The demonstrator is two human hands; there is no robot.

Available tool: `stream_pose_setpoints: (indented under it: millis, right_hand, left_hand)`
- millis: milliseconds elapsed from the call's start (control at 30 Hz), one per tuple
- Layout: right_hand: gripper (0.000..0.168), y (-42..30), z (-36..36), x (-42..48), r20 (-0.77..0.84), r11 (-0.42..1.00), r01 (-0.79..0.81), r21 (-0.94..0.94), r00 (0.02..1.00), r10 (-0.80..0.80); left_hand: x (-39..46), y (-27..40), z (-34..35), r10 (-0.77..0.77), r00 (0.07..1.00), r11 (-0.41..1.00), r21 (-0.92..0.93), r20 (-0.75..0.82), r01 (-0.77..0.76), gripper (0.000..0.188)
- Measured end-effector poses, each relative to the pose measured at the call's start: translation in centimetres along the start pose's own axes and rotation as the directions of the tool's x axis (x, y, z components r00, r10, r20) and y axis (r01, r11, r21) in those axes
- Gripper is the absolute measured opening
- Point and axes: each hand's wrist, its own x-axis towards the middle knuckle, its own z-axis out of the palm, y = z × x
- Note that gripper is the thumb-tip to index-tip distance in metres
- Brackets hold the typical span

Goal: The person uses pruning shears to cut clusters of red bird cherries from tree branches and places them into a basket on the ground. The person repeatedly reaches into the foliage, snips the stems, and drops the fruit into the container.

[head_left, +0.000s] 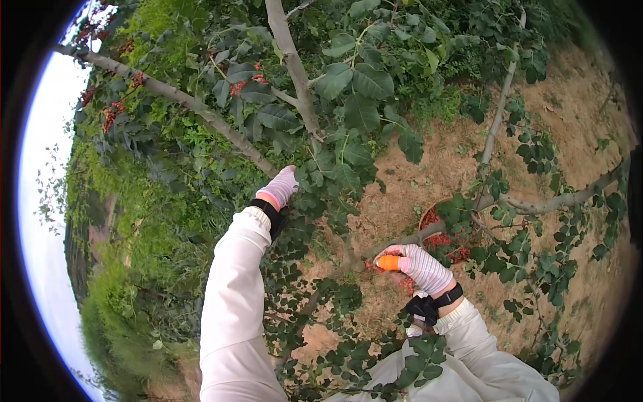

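My left hand [280, 187], in a striped pink and grey glove, reaches into the leaves beside a grey branch [221, 125]. Leaves cover its fingers, so what it touches is hidden. Lower and to the right, my right hand [424, 266] wears a striped glove with an orange cover on the thumb. Its fingers are curled around small red berries [370, 266], which look like Sichuan pepper and show past the thumb. More berries [407, 284] appear blurred below the palm. Just beyond this hand, a round container [432, 217] of red berries stands partly behind leaves and a branch.
A thick branch [562, 200] crosses the right side, and a thinner stem [500, 113] rises near it. An upright limb [291, 55] stands ahead. Red berry clusters [113, 114] hang at the upper left. Leafy twigs [422, 359] overlap my white clothing. Bare brown soil [422, 171] lies below.
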Motion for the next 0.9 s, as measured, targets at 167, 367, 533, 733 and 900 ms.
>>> stream_pose_setpoints:
  millis: [167, 367, 533, 733, 900]
  right_hand:
    - [0.023, 0.3, -0.1, 0.2, 0.007, 0.999, 0.039, 0.000, 0.999, -0.039]
    - [0.026, -0.1, 1.0, -0.8, -0.034, 0.995, 0.083, 0.055, 0.996, -0.081]
    - [0.042, 1.3, 0.7, -1.8, 0.016, 0.995, 0.067, 0.076, 0.998, -0.068]
    - [0.057, 1.7, 1.8, -7.0, -0.052, 0.946, 0.271, 0.177, 0.963, -0.266]
    - [0.044, 4.8, 1.1, -13.8, -0.091, 0.844, 0.297, 0.446, 0.953, -0.287]
  left_hand:
    - [-5.5, 3.8, 0.8, 0.268, 0.945, 0.523, 0.795, 0.189, -0.307, 0.062]
    - [-5.5, 2.9, -0.7, 0.397, 0.901, 0.359, 0.874, 0.174, -0.327, 0.036]
    - [-8.9, 4.3, -1.1, 0.498, 0.765, -0.365, 0.899, 0.409, -0.243, 0.018]
    - [-15.7, 5.7, -0.3, 0.602, 0.732, -0.322, 0.936, 0.319, -0.144, 0.011]
    - [-21.3, 7.7, 3.7, 0.560, 0.804, -0.353, 0.935, 0.198, 0.016, 0.014]
